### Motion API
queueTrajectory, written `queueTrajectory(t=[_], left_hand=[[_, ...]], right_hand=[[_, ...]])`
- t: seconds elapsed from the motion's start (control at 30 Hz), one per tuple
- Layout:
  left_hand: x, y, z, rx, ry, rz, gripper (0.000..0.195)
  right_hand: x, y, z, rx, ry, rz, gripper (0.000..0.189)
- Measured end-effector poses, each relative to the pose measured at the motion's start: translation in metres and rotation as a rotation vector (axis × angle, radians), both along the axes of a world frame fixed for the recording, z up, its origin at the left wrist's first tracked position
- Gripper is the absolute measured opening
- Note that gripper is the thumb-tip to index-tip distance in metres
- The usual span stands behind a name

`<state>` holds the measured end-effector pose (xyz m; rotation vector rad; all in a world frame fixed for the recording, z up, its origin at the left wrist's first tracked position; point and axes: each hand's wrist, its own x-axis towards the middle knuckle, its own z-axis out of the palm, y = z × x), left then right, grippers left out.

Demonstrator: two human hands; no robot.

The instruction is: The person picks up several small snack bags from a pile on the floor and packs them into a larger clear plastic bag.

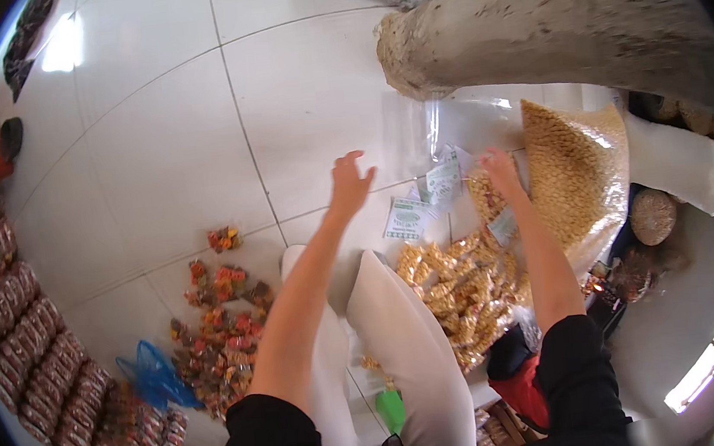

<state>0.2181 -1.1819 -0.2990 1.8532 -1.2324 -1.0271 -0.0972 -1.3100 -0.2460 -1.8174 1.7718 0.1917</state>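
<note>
My left hand (351, 186) is raised over the white tiled floor with its fingers apart and nothing in it. My right hand (500, 172), slightly blurred, is over a clear bag of yellow and reddish snacks (485, 198); whether it grips anything cannot be told. Between the hands lie printed plastic packets (444, 181), and another printed packet (410, 219) is nearer to me. A pile of small clear bags of yellow snacks (468, 283) lies right of my legs. A large clear sack of yellow pellets (576, 167) stands beyond my right hand.
A thick rough column (544, 20) rises at the upper right. Left of my legs are colourful small packets (231, 327) and a blue plastic bag (161, 377). Rows of brown packs (39, 367) line the far left. A green object (390, 410) lies between my legs.
</note>
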Motion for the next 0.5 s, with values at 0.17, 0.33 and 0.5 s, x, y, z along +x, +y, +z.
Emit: queueTrajectory(t=[0.17, 0.33, 0.5], left_hand=[[-0.076, -0.072, -0.011, -0.146, 0.025, -0.047, 0.066], [-0.076, -0.108, -0.034, -0.287, -0.067, -0.08, 0.071], [-0.087, -0.12, -0.026, -0.199, -0.167, -0.205, 0.081]], right_hand=[[-0.069, -0.037, -0.096, -0.234, 0.2, -0.14, 0.071], [-0.018, -0.071, -0.104, -0.15, 0.254, -0.637, 0.104], [-0.039, -0.056, -0.111, -0.338, 0.267, -0.621, 0.109]])
